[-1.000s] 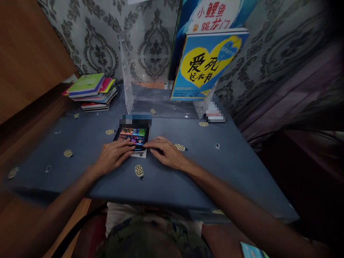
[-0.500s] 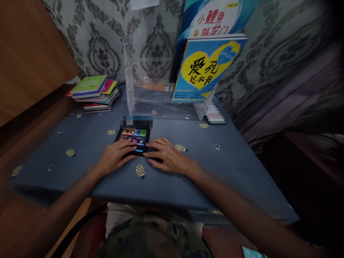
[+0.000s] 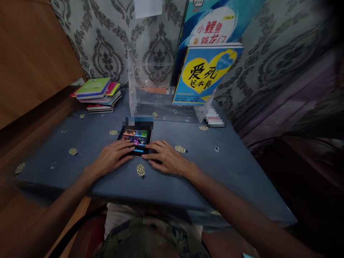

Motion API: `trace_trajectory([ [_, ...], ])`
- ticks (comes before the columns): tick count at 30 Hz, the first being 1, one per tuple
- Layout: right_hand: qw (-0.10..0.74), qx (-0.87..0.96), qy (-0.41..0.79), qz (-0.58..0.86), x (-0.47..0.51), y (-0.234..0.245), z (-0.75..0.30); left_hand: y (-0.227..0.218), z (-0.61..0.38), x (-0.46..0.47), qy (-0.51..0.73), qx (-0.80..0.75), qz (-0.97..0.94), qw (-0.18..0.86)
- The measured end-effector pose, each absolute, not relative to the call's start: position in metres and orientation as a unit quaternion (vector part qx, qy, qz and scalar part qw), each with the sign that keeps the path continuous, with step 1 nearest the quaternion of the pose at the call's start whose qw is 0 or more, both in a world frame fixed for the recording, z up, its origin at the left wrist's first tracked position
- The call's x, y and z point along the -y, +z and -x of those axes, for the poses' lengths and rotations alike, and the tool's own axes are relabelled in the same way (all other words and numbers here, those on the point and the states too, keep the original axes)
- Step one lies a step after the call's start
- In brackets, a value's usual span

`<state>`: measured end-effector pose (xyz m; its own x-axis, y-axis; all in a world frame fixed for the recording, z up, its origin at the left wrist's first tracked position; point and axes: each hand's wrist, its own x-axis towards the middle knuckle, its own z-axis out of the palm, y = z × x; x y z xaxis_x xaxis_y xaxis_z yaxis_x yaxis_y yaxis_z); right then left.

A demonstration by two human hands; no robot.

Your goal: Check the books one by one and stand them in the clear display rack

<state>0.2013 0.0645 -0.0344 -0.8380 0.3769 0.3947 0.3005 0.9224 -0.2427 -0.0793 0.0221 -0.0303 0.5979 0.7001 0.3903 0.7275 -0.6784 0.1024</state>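
A tablet [image 3: 140,134] with a lit screen of colourful picture tiles lies on the cloth-covered table; its far end is blurred by pixelation. At its left side rests my left hand [image 3: 114,154], open, fingers stretched over the near left part of the screen. My right hand [image 3: 168,157] is on the other side, also open, with its fingertips at the tablet's right edge and its thumb by the near right corner. Neither hand is wrapped round the tablet.
A clear acrylic stand [image 3: 163,111] stands behind the tablet. It holds a blue book [image 3: 197,77] with a yellow heart, in front of a larger picture book [image 3: 185,32]. Several books are piled [image 3: 96,94] at the back left. A pixelated object [image 3: 215,118] sits right of the stand.
The view has tilted up slightly, so the scene sits a little lower. My left fingers have drawn back slightly leftward on the tablet; my right thumb has shifted slightly left along its near edge.
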Motion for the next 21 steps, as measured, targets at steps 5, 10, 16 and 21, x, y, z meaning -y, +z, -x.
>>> trace_trajectory([
  [5,0.223,0.956,0.086,0.173,-0.066,-0.034,-0.202,-0.027,0.091,0.000,-0.204,0.464,0.857,0.093],
  [10,0.221,0.955,0.092,0.176,-0.066,-0.034,-0.202,-0.030,0.079,0.019,-0.194,0.490,0.841,0.121],
  [16,0.262,0.940,0.122,0.184,-0.065,-0.036,-0.201,-0.033,0.044,0.021,-0.198,0.452,0.865,0.087],
  [21,0.296,0.925,0.137,0.192,-0.069,-0.038,-0.199,-0.032,0.031,0.014,-0.203,0.432,0.878,0.026],
])
